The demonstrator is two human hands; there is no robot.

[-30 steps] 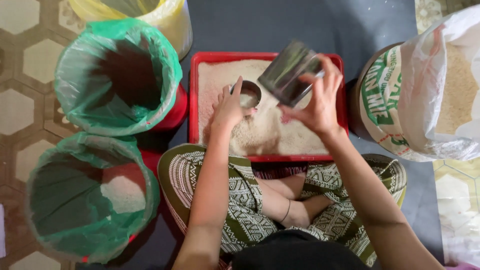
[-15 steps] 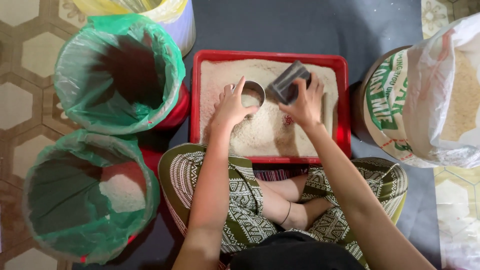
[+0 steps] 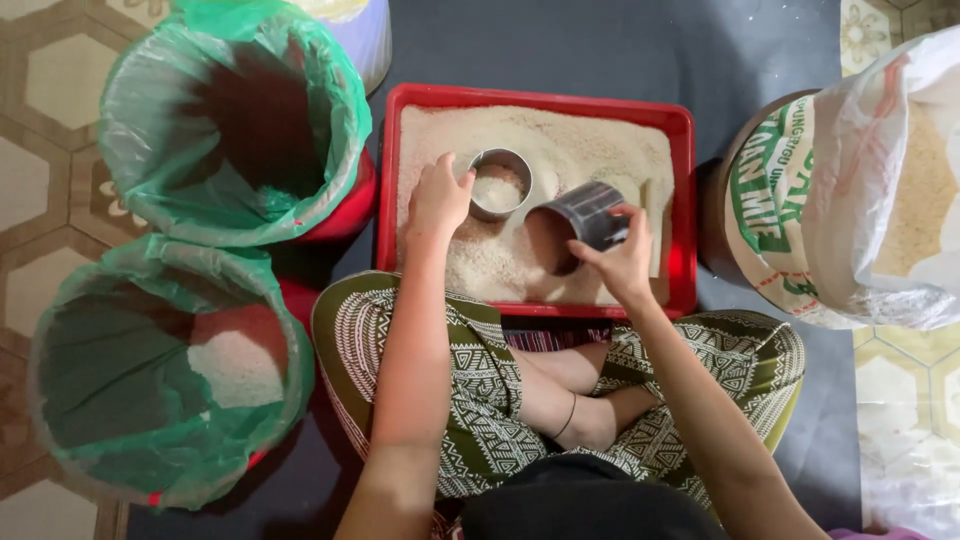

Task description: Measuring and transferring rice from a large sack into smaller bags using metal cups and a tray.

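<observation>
While I sit cross-legged on the floor, my legs in patterned green trousers (image 3: 480, 420) lie nearest me, and just past my knees sits one red tray (image 3: 685, 210) full of pale rice grain (image 3: 590, 150). Two hands work in it. My right hand (image 3: 622, 262) has its grip clamped on a dark metal can (image 3: 575, 225), which lies tipped on its side with the open mouth turned toward my left hand and pressed into the grain. My left hand (image 3: 438, 197) has its fingers curled against the rim of a second, round shiny metal cup (image 3: 500, 183); that one stands upright in the grain, just beside the tipped can, and is partly filled with rice. So I count two metal containers, both inside the tray.

Left of my left hand stand two buckets lined with green plastic bags: the nearer bucket (image 3: 150, 370) holds a small heap of rice at the bottom, and the farther bucket (image 3: 235, 120) looks dark inside. Right of my right hand, beyond the tray's edge, one large open sack (image 3: 850, 190) shows more grain.
</observation>
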